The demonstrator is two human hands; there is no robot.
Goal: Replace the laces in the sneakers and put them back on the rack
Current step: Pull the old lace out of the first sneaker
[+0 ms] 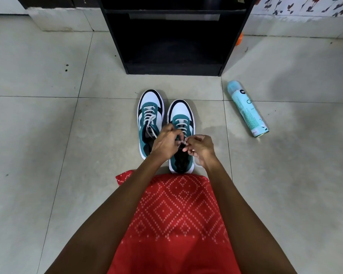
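Head: fingers (176, 135) pinch lace (181, 142), sneakers (181, 109) outside rack (174, 69).

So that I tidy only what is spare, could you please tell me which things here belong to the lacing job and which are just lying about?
Job: nearer sneaker; its white lace, pinched by left hand and right hand; farther sneaker beside it; black rack.
Lying about: spray can on its side on the floor; small orange thing by the rack.

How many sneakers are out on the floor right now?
2. The farther sneaker stands before the black rack; the nearer sneaker sits just right of it, its lace pinched by the left hand and right hand.
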